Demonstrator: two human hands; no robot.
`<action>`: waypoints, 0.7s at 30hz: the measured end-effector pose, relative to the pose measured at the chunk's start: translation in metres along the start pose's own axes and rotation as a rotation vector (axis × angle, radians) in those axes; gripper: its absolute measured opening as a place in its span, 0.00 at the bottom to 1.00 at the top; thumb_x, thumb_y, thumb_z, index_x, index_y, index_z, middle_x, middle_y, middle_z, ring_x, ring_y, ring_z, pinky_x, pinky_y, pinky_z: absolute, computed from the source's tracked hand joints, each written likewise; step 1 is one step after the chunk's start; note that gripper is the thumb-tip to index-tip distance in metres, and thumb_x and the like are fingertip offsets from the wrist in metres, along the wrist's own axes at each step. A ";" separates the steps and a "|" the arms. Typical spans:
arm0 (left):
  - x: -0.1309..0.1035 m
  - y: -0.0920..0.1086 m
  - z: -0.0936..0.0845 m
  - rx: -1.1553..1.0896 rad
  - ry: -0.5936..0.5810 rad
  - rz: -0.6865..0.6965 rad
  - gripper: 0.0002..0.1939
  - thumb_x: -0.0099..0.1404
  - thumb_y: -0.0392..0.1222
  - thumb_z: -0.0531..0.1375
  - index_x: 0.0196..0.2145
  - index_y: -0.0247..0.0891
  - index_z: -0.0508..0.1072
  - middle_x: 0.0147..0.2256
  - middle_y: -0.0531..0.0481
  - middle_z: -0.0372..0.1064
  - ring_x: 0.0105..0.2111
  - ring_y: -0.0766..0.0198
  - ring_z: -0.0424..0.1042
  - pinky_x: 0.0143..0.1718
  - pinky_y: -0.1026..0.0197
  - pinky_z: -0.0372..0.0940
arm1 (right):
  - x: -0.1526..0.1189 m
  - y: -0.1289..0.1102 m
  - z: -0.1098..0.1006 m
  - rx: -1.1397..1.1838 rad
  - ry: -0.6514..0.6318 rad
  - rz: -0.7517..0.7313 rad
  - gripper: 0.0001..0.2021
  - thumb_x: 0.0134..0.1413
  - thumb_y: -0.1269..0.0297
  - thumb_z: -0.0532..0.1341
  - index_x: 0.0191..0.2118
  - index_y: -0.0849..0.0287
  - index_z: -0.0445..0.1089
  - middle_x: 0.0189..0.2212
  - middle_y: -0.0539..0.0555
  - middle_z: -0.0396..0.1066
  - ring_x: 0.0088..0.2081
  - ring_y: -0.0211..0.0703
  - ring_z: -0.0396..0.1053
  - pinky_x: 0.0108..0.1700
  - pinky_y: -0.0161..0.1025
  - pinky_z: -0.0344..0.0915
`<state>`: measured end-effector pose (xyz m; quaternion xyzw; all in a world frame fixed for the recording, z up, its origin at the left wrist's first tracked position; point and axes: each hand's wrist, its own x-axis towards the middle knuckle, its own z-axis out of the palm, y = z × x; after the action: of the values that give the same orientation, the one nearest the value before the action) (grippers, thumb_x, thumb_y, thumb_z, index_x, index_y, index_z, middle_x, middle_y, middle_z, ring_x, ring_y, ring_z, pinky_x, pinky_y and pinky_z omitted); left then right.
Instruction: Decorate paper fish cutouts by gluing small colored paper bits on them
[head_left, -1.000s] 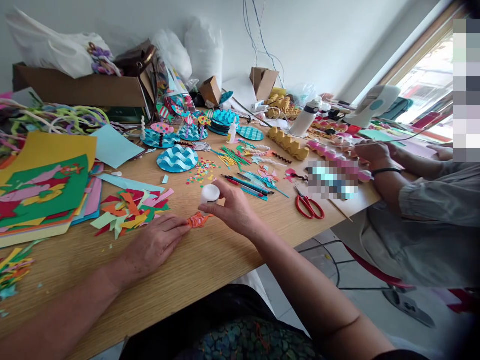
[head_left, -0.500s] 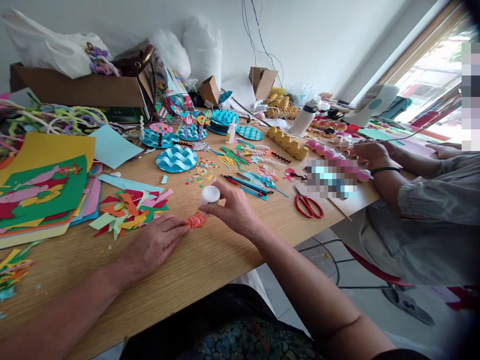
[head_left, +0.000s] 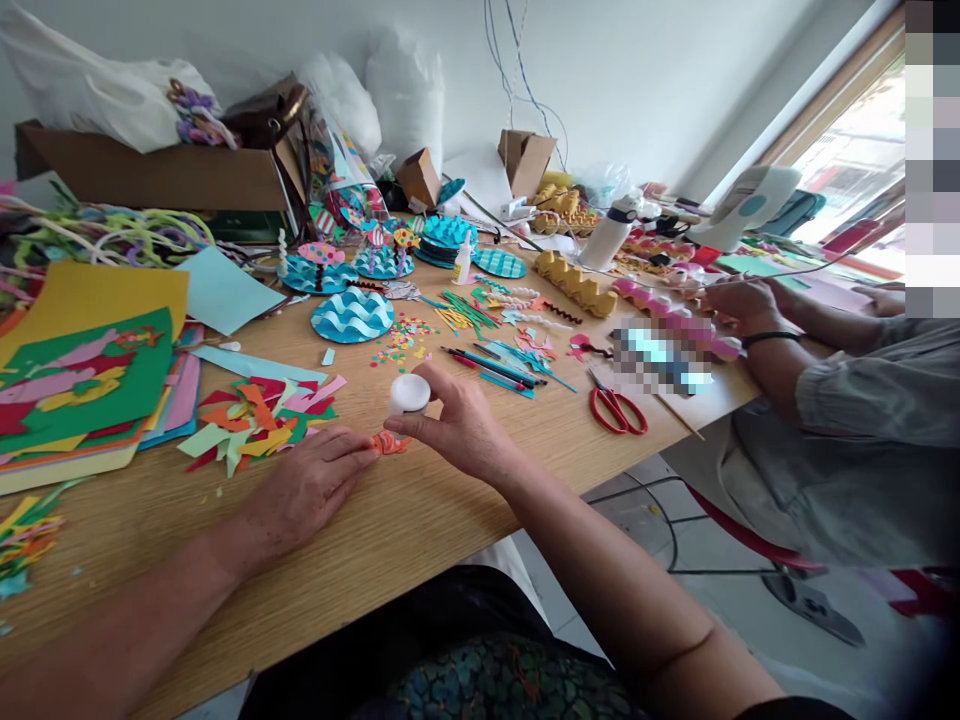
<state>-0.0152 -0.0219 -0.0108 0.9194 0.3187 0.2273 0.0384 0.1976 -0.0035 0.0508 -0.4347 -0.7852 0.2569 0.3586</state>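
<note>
My right hand (head_left: 457,420) grips a small white bottle (head_left: 409,395) between thumb and fingers, its round white end facing up. Under and just left of the bottle lies a small orange paper piece (head_left: 390,443) with lighter markings. The fingertips of my left hand (head_left: 319,475), pressed together, rest on the left end of that piece and hold it against the wooden table (head_left: 435,530). What the bottle's lower end touches is hidden behind my right hand. Colourful paper scraps (head_left: 255,420) lie just beyond my left hand.
Red-handled scissors (head_left: 619,408), pencils (head_left: 495,370) and paper dots (head_left: 405,340) lie beyond my hands. Stacked coloured paper (head_left: 82,380) is at the left. Blue wavy discs (head_left: 352,315) stand farther back. Another person's hands (head_left: 742,300) work at the right.
My right hand has moved the white bottle slightly left, over the orange piece, covering more of it. My left hand stays in place.
</note>
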 end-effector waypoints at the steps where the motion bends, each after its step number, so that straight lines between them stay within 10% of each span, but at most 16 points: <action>1: 0.000 0.000 0.000 0.000 0.003 0.004 0.13 0.66 0.35 0.49 0.47 0.39 0.68 0.45 0.47 0.68 0.47 0.58 0.64 0.49 0.51 0.61 | 0.000 0.000 0.001 0.002 -0.003 -0.001 0.11 0.46 0.58 0.62 0.28 0.59 0.61 0.24 0.47 0.62 0.26 0.33 0.58 0.29 0.32 0.51; 21: 0.000 -0.001 0.000 0.033 -0.005 0.010 0.14 0.67 0.36 0.48 0.46 0.39 0.69 0.45 0.47 0.69 0.46 0.58 0.65 0.49 0.51 0.62 | 0.000 0.006 -0.003 0.020 0.031 0.038 0.11 0.44 0.59 0.63 0.29 0.59 0.62 0.24 0.46 0.62 0.27 0.33 0.58 0.29 0.31 0.52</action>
<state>-0.0160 -0.0212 -0.0117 0.9220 0.3179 0.2196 0.0230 0.2032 -0.0005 0.0483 -0.4497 -0.7686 0.2647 0.3700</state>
